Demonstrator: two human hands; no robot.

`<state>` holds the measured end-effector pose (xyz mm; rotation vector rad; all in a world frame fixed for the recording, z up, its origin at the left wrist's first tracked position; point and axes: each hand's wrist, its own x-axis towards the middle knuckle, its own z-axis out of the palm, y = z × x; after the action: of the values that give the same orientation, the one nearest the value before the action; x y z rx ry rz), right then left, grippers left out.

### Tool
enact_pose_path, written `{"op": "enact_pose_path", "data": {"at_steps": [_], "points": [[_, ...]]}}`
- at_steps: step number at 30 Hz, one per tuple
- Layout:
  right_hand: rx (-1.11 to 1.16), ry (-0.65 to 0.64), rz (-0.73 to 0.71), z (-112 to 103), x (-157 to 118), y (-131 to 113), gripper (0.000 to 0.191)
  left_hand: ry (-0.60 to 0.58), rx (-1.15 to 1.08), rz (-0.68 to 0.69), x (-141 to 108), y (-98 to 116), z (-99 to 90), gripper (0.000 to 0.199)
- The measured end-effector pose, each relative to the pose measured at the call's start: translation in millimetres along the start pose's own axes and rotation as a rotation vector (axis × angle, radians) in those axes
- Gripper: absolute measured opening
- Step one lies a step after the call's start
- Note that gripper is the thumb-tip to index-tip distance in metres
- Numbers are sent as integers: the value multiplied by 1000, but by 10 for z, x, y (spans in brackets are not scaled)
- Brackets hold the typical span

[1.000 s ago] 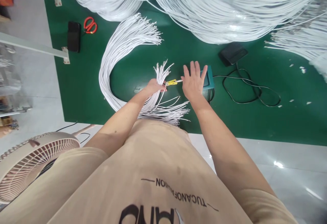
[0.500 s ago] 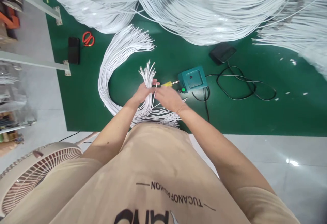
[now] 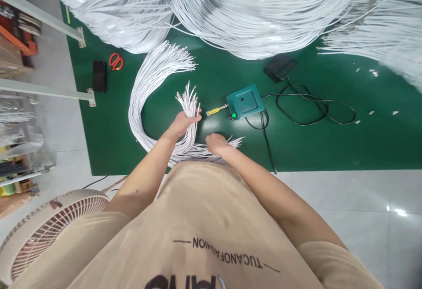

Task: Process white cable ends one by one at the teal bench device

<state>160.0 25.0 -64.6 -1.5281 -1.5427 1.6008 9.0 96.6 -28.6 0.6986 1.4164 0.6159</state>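
My left hand [image 3: 182, 123] is closed round an upright bundle of white cables [image 3: 188, 101], its metal-tipped ends fanning out above the thumb. To the right and nearer my body, my right hand [image 3: 216, 144] has its fingers curled together over loose white cable ends [image 3: 236, 141] lying near the table's front edge. What those fingers pinch, if anything, is hidden. Right of the held bundle, apart from both hands, a yellow fixture [image 3: 213, 111] sticks out of a teal tester box [image 3: 245, 101] with a lit green button. A curved bunch of white cables [image 3: 136, 100] loops round on the left.
Large heaps of white cables [image 3: 263, 25] cover the back of the green table [image 3: 313, 148]. A black adapter [image 3: 280, 67] with its cord lies behind the tester. Red-handled scissors [image 3: 116, 62] and a black phone-like object [image 3: 99, 76] lie at left. A fan [image 3: 59, 227] stands front left.
My right hand has moved away from the bundle and yellow fixture, toward my body, onto the loose cable ends. My left hand keeps hold of the bundle. The view has shifted slightly.
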Motion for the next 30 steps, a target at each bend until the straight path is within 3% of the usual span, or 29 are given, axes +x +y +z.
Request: {"op": "enact_pose_path", "data": {"at_steps": [3, 5, 7, 17, 24, 30], "points": [[-55, 98, 35, -223, 204, -189, 15, 35, -1, 37, -46, 27, 44, 46], [23, 240, 70, -366, 349, -333, 15, 36, 23, 65, -76, 42, 68, 42], [170, 264, 117, -448, 462, -440, 20, 32, 62, 85, -102, 51, 83, 39], [586, 223, 176, -337, 568, -452, 11, 67, 36, 174, -82, -64, 86, 38], [1047, -13, 313, -380, 472, -525, 16, 16, 22, 203, -109, -40, 58, 37], [986, 2, 321, -448, 517, -552, 20, -21, 27, 157, -162, 5, 91, 41]]}}
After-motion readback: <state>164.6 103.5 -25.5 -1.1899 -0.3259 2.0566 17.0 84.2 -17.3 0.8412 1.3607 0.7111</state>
